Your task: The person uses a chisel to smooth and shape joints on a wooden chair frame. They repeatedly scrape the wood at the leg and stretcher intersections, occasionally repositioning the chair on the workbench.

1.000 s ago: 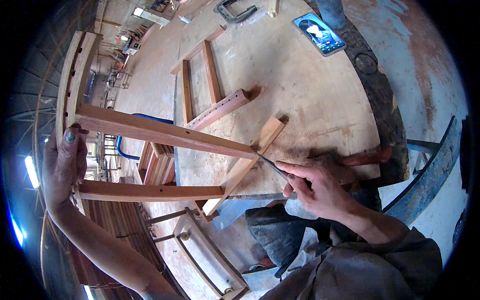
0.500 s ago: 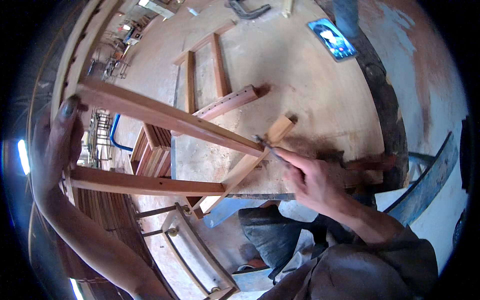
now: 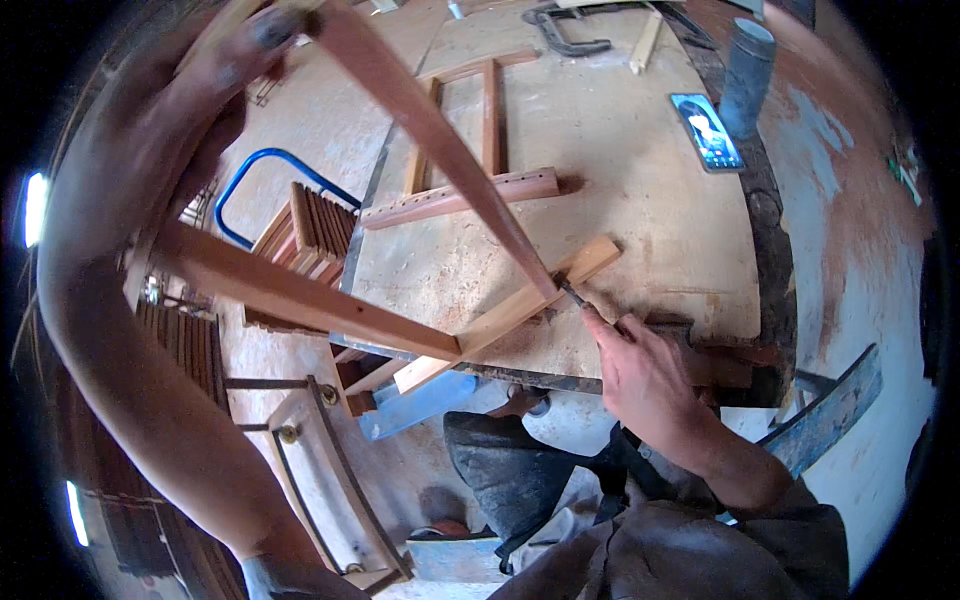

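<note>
A wooden frame leans up from the worktable [image 3: 650, 220], its bottom rail [image 3: 515, 318] resting near the front edge. Two reddish crosspieces, an upper one [image 3: 440, 140] and a lower one [image 3: 335, 305], run from that rail toward the upper left. My left hand [image 3: 190, 120] is closed around the raised end of the frame, partly smeared by motion. With its index finger stretched along it, my right hand [image 3: 645, 370] grips a thin dark metal tool [image 3: 570, 287]. The tool's tip is at the joint of the upper crosspiece and bottom rail; its exact kind is unclear.
Another wooden frame [image 3: 490, 115] lies on the table, with a row of holes in its near rail. Farther back are a C-clamp [image 3: 572, 45], a lit phone [image 3: 708, 132] and a dark cylinder [image 3: 748, 75]. Stacked slats [image 3: 322, 222] stand left beside a blue bar [image 3: 262, 154].
My left hand has moved up and right, steepening the frame. The tool's tip now sits against the joint, and my right hand appears slightly lower and farther right. The whole view has shifted.
</note>
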A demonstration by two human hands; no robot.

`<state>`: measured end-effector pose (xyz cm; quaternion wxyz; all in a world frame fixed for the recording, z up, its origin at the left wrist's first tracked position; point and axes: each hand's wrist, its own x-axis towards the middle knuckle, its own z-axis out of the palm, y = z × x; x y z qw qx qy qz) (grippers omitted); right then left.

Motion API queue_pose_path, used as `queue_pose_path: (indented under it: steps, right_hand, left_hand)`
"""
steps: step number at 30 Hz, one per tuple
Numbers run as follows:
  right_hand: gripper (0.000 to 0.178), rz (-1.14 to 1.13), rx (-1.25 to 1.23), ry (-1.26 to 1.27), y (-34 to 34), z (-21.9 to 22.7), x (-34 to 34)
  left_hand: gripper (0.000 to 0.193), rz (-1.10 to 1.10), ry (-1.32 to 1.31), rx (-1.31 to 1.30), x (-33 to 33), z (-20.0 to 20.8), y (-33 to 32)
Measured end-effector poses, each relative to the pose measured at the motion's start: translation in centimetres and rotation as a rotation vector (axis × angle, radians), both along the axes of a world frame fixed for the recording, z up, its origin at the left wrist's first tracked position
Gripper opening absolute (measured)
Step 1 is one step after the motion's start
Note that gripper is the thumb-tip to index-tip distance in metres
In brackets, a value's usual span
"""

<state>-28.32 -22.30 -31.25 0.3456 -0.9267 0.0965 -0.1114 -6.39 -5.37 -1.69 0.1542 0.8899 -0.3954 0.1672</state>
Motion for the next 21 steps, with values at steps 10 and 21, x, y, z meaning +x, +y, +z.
queue_pose_path:
  steps: [10, 21]
  right_hand:
    - [0.053, 0.159, 0.067, -0.155, 1.1, 0.3, -2.1]
    - [0.039, 0.115, -0.090, 0.024, 2.3, 2.2, 1.4]
  left_hand:
    - [0.072, 0.278, 0.116, 0.280, -5.3, 3.3, -1.4]
    - [0.068, 0.323, 0.117, 0.320, -4.4, 3.2, -2.4]
